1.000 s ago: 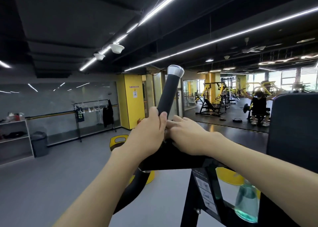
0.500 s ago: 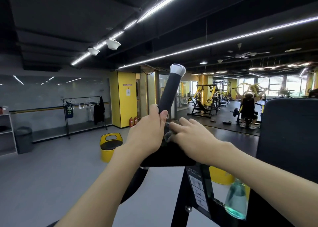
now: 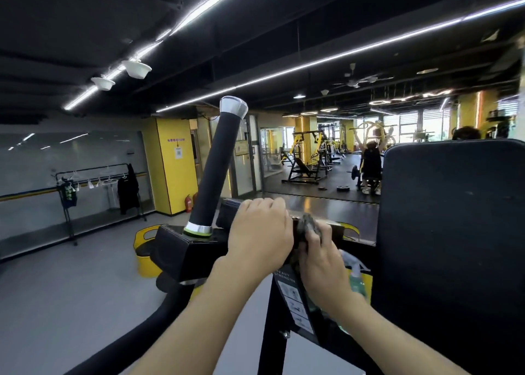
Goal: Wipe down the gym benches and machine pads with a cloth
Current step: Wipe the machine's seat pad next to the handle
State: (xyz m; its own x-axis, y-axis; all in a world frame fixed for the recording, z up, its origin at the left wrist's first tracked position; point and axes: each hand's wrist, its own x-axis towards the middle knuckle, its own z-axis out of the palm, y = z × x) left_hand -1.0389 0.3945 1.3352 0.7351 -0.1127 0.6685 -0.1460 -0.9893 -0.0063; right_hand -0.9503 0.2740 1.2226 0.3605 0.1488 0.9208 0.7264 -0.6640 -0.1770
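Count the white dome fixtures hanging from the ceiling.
2. The right dome hangs beside the long light strip at upper left; the left dome hangs just beside it, lower in the picture. Others may lie outside the view.

- The left hand (image 3: 260, 232) curls over the machine's black frame (image 3: 181, 249), just right of the tilted black handle (image 3: 214, 170).
- The right hand (image 3: 321, 263) grips a bunched grey cloth (image 3: 311, 227) against the frame, right beside the left hand.
- A green spray bottle (image 3: 356, 279) shows behind the right wrist, beside the big black pad (image 3: 451, 232).
- A yellow bin (image 3: 143, 249) sits on the floor beyond.
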